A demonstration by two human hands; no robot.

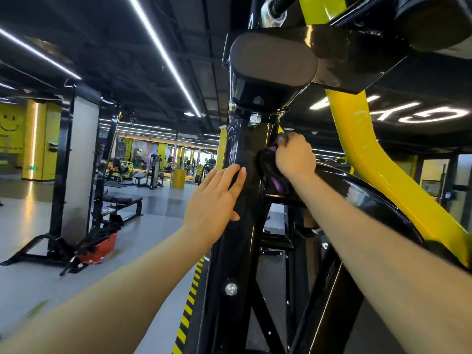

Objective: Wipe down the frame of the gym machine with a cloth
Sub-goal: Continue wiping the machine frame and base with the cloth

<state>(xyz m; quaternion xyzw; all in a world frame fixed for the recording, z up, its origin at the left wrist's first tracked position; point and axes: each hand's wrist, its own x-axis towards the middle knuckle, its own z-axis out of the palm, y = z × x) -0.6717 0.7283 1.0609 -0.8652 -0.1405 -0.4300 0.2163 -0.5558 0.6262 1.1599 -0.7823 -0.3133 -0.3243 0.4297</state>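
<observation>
Gym hall w/ grey glossy floor (158, 226) and long white ceiling light strips (163, 54) fills the bkgd; yellow pillars (34, 139) at far left, more machines further back, too small to tell apart.

Biggest thing up close: glossy black steel upright post of the gym machine frame (237, 251), running from bottom centre up to a black rounded end cap (273, 60) at top. Silver bolt (231, 289) low on the post, nut (255, 118) just under the cap. Curved yellow painted steel arm (378, 175) sweeps down the right side, behind the right forearm. Black/yellow hazard-stripe tape (189, 302) runs along the floor by the post base.

Left of centre: black flat padded bench (122, 200) on the floor, beside a black rack stand (58, 175) w/ a red basket (102, 247) at its foot.

Left hand (214, 200): fingers straight, flat vs. the left face of the post, palm pressing it, grasping nothing.

Right hand (296, 157): fingers curled, clutching a dark black-and-purple wiping cloth (270, 169), bunched up. Cloth sits on the right side of the post, just below the nut, touching the post edge; part of it hangs under the hand. Exact contact area behind the hand can't be told.
</observation>
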